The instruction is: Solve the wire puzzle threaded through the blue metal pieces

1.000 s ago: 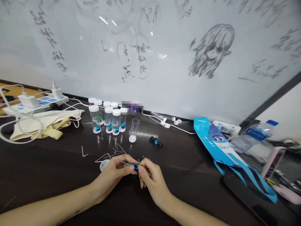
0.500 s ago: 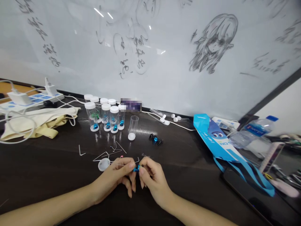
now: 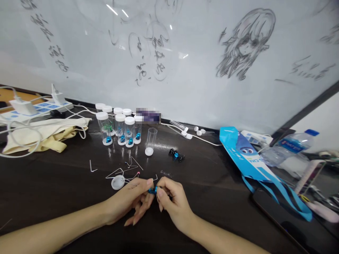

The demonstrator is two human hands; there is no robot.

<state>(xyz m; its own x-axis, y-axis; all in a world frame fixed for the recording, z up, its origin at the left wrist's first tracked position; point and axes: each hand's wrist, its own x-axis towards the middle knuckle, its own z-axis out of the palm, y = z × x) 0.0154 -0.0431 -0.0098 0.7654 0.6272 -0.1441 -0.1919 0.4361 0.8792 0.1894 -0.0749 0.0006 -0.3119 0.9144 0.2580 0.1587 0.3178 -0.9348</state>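
Note:
Between my two hands is a small blue metal part (image 3: 152, 191), pinched by the fingertips of both. My left hand (image 3: 134, 199) grips its left side, with the lower fingers loosely bent beneath. The thumb and forefinger of my right hand (image 3: 172, 197) close on its right side. Just left of my left hand lies a round white cap (image 3: 118, 182) holding tiny bits, beside several thin bent metal keys (image 3: 132, 166). Past my hands an open clear tube (image 3: 152, 140) stands upright on a white base. Small black and blue parts (image 3: 176, 155) lie to its right.
Several white-capped tubes (image 3: 129, 132) with blue or green parts stand at the back left. Cream cloth (image 3: 47, 134) and a power strip (image 3: 39, 110) are at the left. A blue bag (image 3: 241, 155), a water bottle (image 3: 293, 144) and a dark tablet-like slab (image 3: 280, 222) lie right.
The lower fingers of my left hand have swung left and curled under the palm. Both hands still grip the blue part. The camera view has shifted slightly.

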